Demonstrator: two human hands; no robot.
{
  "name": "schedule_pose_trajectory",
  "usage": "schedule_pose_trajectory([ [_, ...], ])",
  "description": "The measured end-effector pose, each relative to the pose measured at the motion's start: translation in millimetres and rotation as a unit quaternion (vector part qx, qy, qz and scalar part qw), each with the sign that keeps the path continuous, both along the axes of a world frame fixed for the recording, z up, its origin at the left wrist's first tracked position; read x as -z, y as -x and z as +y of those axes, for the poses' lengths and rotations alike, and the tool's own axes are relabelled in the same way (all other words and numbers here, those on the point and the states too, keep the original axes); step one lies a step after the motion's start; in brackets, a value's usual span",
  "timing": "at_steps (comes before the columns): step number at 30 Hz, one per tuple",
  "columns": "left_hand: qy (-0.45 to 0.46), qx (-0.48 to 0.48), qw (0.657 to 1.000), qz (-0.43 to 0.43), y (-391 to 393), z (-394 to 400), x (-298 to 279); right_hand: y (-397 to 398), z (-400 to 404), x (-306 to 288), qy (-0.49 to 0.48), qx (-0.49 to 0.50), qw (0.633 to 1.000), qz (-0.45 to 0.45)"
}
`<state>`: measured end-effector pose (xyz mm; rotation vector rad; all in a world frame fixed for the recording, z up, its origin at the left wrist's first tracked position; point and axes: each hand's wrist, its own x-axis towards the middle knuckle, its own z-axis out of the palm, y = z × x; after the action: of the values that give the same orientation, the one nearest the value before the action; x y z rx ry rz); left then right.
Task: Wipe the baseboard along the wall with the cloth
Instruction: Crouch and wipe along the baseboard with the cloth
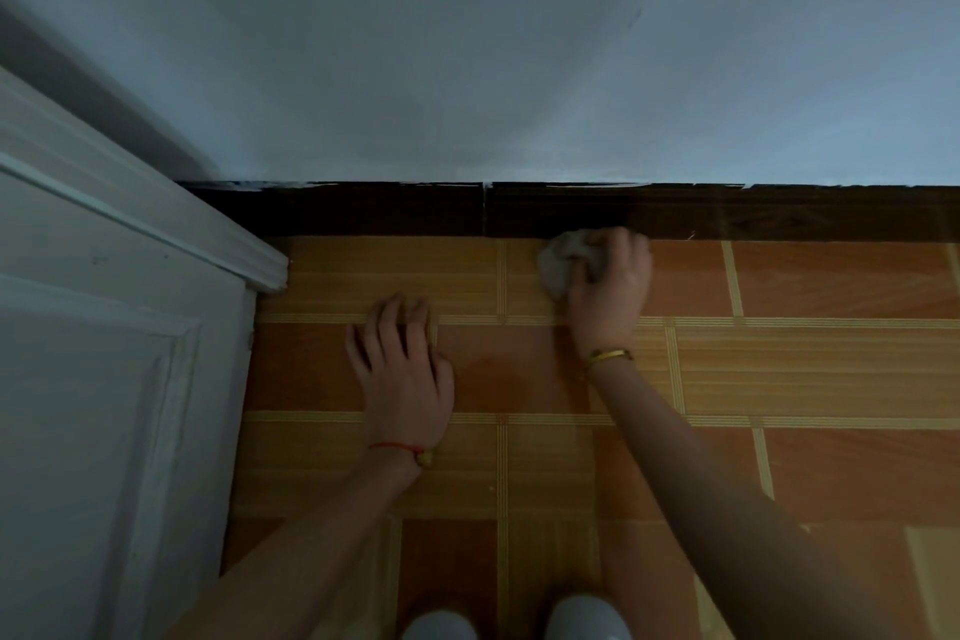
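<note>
The cloth [563, 265], a small pale grey wad, sits at the foot of the baseboard [727, 213], right of centre in the scene, at the seam between baseboard and floor [831, 369]. Its upper edge touches the lower edge of the baseboard; its underside rests on the tiles. The right hand [613, 286] grips it from the right and near side, fingers curled over the wad and bunched together, fingertips up against the baseboard. Most of the cloth protrudes to the left of that hand. A gold bangle [610, 356] sits on the right wrist.

The baseboard is dark brown, running left to right along the bottom of the wall [493, 57], with a vertical joint [485, 208] left of the cloth. Flecks of pale paint mark its top edge.

The left hand [402, 369] lies palm down on the floor, nearer and to the left, well apart from the cloth. Its fingers are slightly bent and a little spread, holding nothing. A red string [400, 447] circles that wrist.

The floor carries orange and tan wood-grain tiles with pale striped borders. A white panelled door [104, 379] fills the left side. Two pale shoe tips [587, 618] show at the near edge.
</note>
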<state>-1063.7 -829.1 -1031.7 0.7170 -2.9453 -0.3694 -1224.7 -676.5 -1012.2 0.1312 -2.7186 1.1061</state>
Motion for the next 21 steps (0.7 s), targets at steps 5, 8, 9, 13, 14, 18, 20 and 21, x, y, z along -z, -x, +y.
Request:
schedule_pose_trajectory([
  [5, 0.003, 0.001, 1.0, -0.015, 0, 1, -1, -1, 0, -1, 0.012, 0.035, 0.999, -0.009],
  [8, 0.002, -0.001, 1.0, -0.002, 0, 2, 0, -10, -23, 2, -0.001, -0.035, 0.999, -0.019],
  [9, 0.003, -0.001, 1.0, 0.002, 0, 2, 1, -13, -32, 2, -0.009, -0.066, 0.998, -0.017],
  [13, 0.013, 0.002, 1.0, 0.005, 0, 2, 0, -22, -62, 0, -0.02, -0.167, 0.986, -0.011],
  [14, 0.012, 0.002, 1.0, 0.004, 0, 1, 0, -21, -62, -1, -0.022, -0.175, 0.984, -0.011],
  [18, 0.003, 0.002, 1.0, 0.003, -1, 1, 0, -9, -24, 1, -0.05, -0.136, 0.989, 0.011],
  [20, 0.002, 0.002, 1.0, 0.004, -1, 1, 0, -1, 3, 0, -0.064, -0.075, 0.995, 0.008],
  [21, 0.003, 0.002, 1.0, 0.004, -1, 1, 0, 3, 14, 1, -0.065, -0.041, 0.997, 0.004],
])
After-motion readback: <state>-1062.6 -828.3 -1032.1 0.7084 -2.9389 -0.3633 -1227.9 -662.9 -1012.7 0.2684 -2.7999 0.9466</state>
